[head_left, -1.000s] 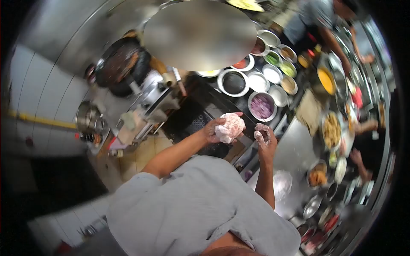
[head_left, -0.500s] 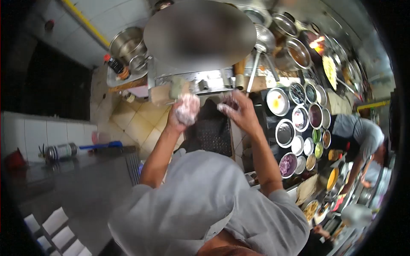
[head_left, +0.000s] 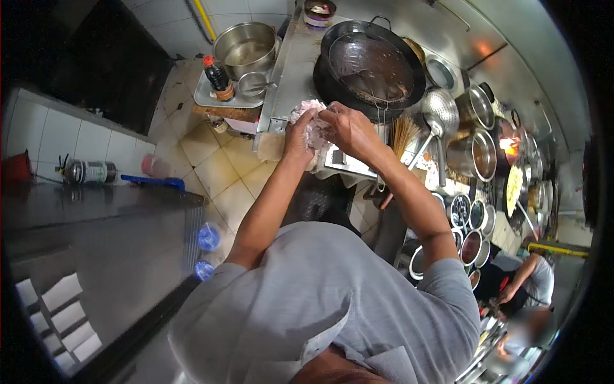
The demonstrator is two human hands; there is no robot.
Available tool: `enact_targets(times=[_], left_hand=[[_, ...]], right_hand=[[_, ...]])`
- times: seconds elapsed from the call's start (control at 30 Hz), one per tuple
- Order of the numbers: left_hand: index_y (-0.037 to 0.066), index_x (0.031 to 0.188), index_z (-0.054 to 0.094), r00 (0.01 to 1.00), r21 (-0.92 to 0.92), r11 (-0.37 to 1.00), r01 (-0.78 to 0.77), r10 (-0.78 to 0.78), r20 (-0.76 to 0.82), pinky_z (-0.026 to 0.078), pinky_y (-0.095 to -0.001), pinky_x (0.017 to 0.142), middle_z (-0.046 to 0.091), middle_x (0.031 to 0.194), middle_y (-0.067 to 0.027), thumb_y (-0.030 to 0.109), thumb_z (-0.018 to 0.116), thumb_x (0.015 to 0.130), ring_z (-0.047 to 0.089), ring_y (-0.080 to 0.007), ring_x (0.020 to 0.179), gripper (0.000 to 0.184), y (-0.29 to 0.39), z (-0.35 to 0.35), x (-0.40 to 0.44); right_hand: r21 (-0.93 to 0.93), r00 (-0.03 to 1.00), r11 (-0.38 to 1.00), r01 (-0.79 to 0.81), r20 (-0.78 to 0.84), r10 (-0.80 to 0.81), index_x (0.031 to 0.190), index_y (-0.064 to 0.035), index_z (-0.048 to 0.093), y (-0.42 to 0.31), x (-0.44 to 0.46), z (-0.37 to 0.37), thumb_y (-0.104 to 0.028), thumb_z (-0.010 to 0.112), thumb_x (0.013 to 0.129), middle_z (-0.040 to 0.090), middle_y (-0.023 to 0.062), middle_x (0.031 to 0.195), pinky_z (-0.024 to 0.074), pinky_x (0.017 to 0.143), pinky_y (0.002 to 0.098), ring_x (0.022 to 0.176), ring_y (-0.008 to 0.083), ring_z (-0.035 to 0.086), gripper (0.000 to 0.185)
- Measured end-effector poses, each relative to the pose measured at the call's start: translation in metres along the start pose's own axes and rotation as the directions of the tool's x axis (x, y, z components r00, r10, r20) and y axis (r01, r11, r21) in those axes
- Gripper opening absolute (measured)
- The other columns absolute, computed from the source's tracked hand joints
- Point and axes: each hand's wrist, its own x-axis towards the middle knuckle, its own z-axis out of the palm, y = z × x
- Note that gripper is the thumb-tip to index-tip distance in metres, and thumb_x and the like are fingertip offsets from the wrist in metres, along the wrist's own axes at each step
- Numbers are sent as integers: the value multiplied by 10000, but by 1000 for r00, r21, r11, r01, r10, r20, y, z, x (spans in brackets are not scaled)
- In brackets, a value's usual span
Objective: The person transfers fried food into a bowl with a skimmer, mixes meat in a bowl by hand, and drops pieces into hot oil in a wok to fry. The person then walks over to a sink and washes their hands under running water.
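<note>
My left hand [head_left: 298, 138] is closed around a pale pink-and-white lump [head_left: 307, 109], soft and wet-looking, perhaps raw meat in a white coating. Against its right side, my right hand [head_left: 350, 129] has its fingers curled in; what they pinch is hidden behind the knuckles. Both hands are just short of a large black wok [head_left: 329, 59] holding dark liquid. A wire-handled strainer [head_left: 382, 110] rests over the wok's near rim.
On the left, a tray [head_left: 203, 96] carries a red-capped bottle [head_left: 219, 78] beside a steel pot [head_left: 244, 50]. To the right are a bamboo brush [head_left: 404, 133], a perforated ladle [head_left: 440, 109] and several ingredient bowls [head_left: 472, 248]. A flame [head_left: 509, 144] burns farther right, where a co-worker [head_left: 540, 281] stands.
My hands, apart before, have come together at the lump and now lie closer to the stove. The view has shifted, bringing the black wok into sight.
</note>
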Motion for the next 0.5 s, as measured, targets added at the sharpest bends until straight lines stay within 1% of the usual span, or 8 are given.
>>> enact_targets(times=[0.13,0.23,0.3,0.33,0.37,0.43,0.47,0.5], left_hand=[[81,1026,604,990,-73,990,-122,115,-87,550,-373,718,648,954,-81,145,731,784,651,-234,852,280,-10,10,16],[62,1035,598,989,-192,974,-121,103,-103,552,-401,739,649,966,-102,142,708,802,649,-253,864,270,-18,11,25],[43,1047,592,999,-303,952,-39,26,-48,547,-439,779,649,986,-128,167,664,836,645,-286,882,255,-21,15,33],[33,1049,592,997,-330,941,-72,60,-46,537,-460,823,650,1010,-152,212,626,862,641,-311,907,261,-26,20,34],[33,1049,592,995,-334,938,-95,79,-59,537,-460,823,650,1010,-152,212,626,862,641,-311,907,261,-27,24,37],[31,1057,591,991,-369,920,-133,113,-75,528,-457,847,652,1022,-162,246,613,867,640,-317,923,287,-32,30,38],[46,1053,600,987,-361,919,-158,139,-78,529,-437,842,658,1028,-148,258,618,859,642,-300,929,288,-35,33,37],[46,1053,600,984,-364,915,-174,150,-93,529,-437,842,658,1028,-148,258,618,859,642,-300,929,288,-39,29,40]], right_hand=[[106,995,990,93,33,-97,1008,-19,668,39,18,6,11,601,690,622,239,854,505,699,477,779,409,629,327],[235,978,956,178,63,-198,950,11,678,70,33,13,-16,622,690,630,270,801,502,706,470,768,425,623,267],[425,984,898,114,75,-161,879,33,671,87,44,18,-60,666,682,614,287,793,504,712,456,781,447,599,218],[497,975,868,6,191,-116,850,36,670,98,49,23,-78,697,692,642,242,767,512,694,413,716,378,647,197],[503,970,864,20,198,-138,850,36,670,108,52,27,-78,697,692,642,242,767,512,694,413,716,378,647,197],[659,949,730,-181,313,-48,841,33,675,119,56,28,-41,683,721,665,152,709,504,642,367,640,234,641,142],[713,919,628,-313,394,11,844,41,679,123,55,28,5,655,756,661,64,715,484,605,306,647,128,592,97],[714,915,627,-311,403,-5,844,41,679,124,56,26,5,655,756,661,64,715,484,605,306,647,128,592,97]])
